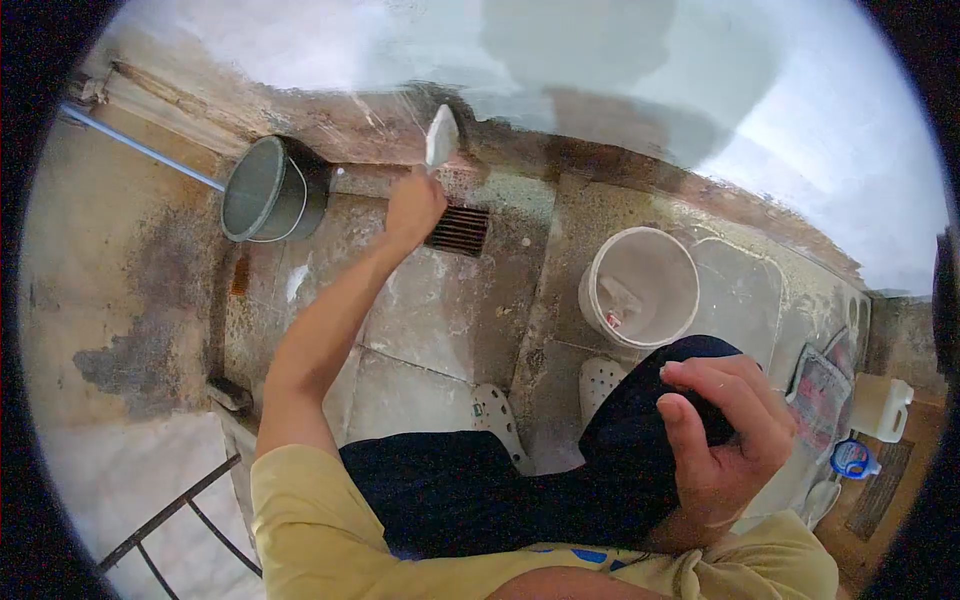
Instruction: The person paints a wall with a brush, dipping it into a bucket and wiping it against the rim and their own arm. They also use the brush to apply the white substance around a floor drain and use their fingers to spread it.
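My left hand [415, 210] is closed around the handle of a white-headed tool [441, 137], which looks like a brush, though its exact kind is unclear. The tool's head is against or very near the dark, bare lower edge of the white-coated wall [400, 45], just above a floor grate [459, 230]. Over my right knee, my right hand [728, 425] is loosely curled, with a gap between thumb and index finger and nothing visible in it. A white bucket [682, 285] with a pale residue and a small piece inside stands on the floor ahead of that knee.
A dark bucket [247, 190] with a wire handle stands at the left, beside a light blue pole [150, 150]. At the right are a patterned cloth or bag [818, 390], a white jug [880, 408] and a blue-and-white container [853, 459]. Metal bars [165, 512] cross the lower left.
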Available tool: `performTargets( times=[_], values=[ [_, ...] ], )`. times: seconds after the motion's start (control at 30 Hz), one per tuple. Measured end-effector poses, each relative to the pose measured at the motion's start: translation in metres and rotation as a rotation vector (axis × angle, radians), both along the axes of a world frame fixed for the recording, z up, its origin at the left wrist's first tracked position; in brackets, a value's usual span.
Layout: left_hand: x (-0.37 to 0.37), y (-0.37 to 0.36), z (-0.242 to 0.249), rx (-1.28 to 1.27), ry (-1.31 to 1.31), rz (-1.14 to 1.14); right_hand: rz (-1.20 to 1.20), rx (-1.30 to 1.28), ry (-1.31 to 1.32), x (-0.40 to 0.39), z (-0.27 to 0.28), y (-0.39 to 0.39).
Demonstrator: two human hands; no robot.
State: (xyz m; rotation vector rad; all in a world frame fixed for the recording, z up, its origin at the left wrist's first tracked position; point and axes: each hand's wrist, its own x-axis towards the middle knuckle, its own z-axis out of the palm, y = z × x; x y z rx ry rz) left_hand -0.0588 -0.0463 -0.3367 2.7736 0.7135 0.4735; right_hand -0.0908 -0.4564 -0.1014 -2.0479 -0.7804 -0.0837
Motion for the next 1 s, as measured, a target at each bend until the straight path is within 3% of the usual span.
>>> performTargets(
  times=[0.1, 0.17, 0.33, 0.57, 0.7, 0.87, 1.0],
  values=[
    [0.004, -0.021, 0.008, 0.103, 0.011, -0.092, 0.028, 0.013, 0.01, 0.0, -0.002, 0.004],
    [0.016, -0.021, 0.008, 0.138, 0.161, -0.159, 0.029, 0.016, -0.007, 0.0, -0.007, 0.006],
    [0.022, -0.011, 0.027, 0.08, 0.086, -0.118, -0.014, 0.002, -0.047, -0.002, -0.008, 0.004],
    [-0.002, 0.024, 0.012, 0.012, -0.025, 0.07, -0.029, -0.002, -0.048, -0.003, -0.005, 0.0],
    [-0.002, -0.002, 0.022, 0.095, 0.149, -0.061, 0.008, -0.012, -0.02, -0.003, -0.003, 0.007],
    [0.022, 0.006, 0.023, 0.053, -0.042, -0.127, 0.005, -0.013, -0.032, -0.004, -0.005, 0.011],
    [0.02, 0.034, 0.016, 0.111, -0.049, -0.079, -0.025, -0.052, -0.049, -0.004, -0.002, 0.005]
  ],
)
